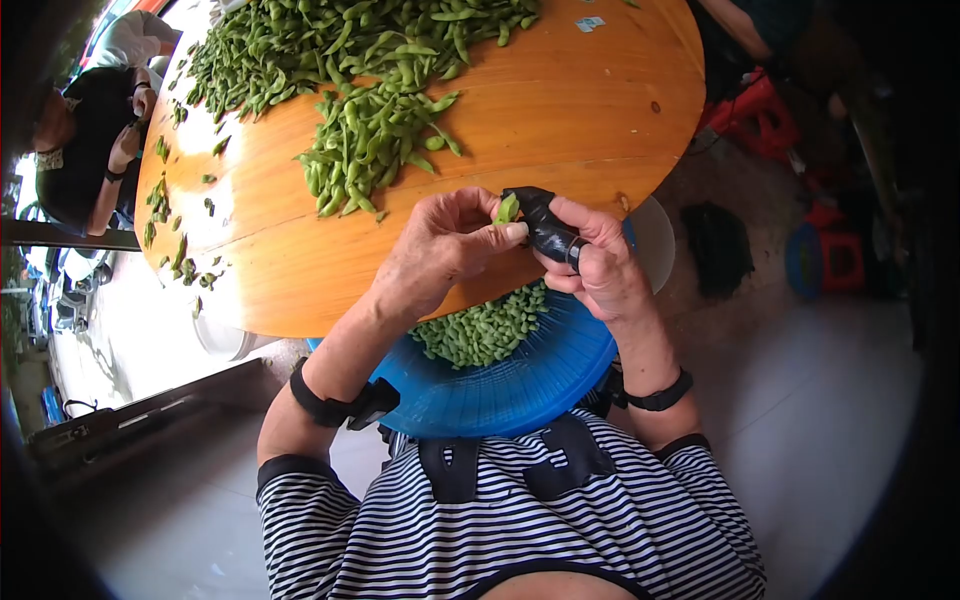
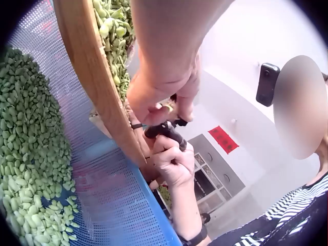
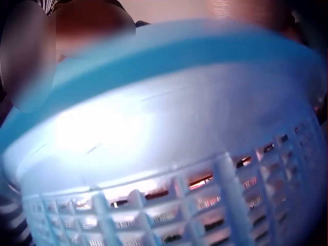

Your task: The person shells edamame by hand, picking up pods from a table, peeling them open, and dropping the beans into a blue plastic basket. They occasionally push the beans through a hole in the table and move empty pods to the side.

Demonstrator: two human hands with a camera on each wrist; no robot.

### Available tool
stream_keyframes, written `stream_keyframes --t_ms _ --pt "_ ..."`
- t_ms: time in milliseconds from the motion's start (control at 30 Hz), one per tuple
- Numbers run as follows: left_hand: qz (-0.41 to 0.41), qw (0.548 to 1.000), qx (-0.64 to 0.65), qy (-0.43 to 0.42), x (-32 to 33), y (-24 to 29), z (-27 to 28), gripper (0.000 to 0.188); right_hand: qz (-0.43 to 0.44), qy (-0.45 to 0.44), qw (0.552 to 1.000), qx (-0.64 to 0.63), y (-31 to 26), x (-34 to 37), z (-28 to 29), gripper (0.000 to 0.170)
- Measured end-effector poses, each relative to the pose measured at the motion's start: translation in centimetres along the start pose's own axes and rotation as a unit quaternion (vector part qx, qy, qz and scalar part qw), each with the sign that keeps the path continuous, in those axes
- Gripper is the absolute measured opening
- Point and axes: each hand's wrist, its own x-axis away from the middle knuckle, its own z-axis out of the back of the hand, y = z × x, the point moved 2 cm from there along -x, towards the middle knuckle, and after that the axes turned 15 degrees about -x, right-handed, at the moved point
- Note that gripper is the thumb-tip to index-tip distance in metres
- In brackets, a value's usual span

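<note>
Pod [image 1: 508, 210]: green, raised over the near edge of the worktop [image 1: 560, 110], between both hands and partly covered; centre of the clock face for the head view.
Left hand [image 1: 440, 245]: reaching in at 8 o'clock, grip closed in a pinch on the pod, thumb tip just below.
Right hand [image 1: 605, 270]: at 4 o'clock, grip curled round a black piece [image 1: 548, 228] just beside the pod; worn cover or held tool, cannot tell which.
Basket [image 1: 565, 385]: blue, at 6 o'clock, lower than the hands; support underneath hidden.
Shelled beans [image 1: 475, 335]: heaped inside the basket, on the side nearest the worktop.
Near pile [image 1: 360, 150]: pods at 10 o'clock, on the worktop.
Large pile [image 1: 290, 50]: more pods just beyond, between 10 and 11 o'clock.
Stray pods [image 1: 158, 200]: scattered at 9 o'clock, towards the worktop's edge.
Risk of a lost bean: possibly shot past the basket to the floor [image 1: 780, 400], from too hard a squeeze.
Risk of mixing: pod perhaps dropped among the shelled beans, from a loosened left pinch.
Risk to the thumb: perhaps nipped, from pushing the black piece too far towards 9 o'clock.
Risk of spilling: basket perhaps tipped, from a knock on the rim.
</note>
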Motion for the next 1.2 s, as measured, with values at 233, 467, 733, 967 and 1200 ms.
stream_keyframes --t_ms 233,467,733,967,1200 --pt "-0.051 0.991 -0.125 0.007 -0.1 0.1 0.4 0.023 0.067 0.076 0.983 0.151 -0.2 0.5 -1.9 0.042" --pt "-0.036 0.995 -0.032 -0.093 -0.3 -0.2 1.5 0.024 0.025 0.055 0.987 0.147 -0.6 0.6 -1.2 0.039" --pt "0.01 0.992 0.11 -0.053 1.4 -0.3 0.1 0.022 0.328 0.043 0.73 0.598 0.6 2.8 -5.3 0.038" --pt "-0.039 0.98 0.194 -0.039 2.0 -1.4 -1.9 0.026 0.342 0.042 0.708 0.617 2.0 3.6 -5.3 0.041" --pt "-0.036 0.974 0.225 -0.006 1.9 -2.5 -2.6 0.029 0.338 0.043 0.716 0.61 2.2 3.6 -5.1 0.043"
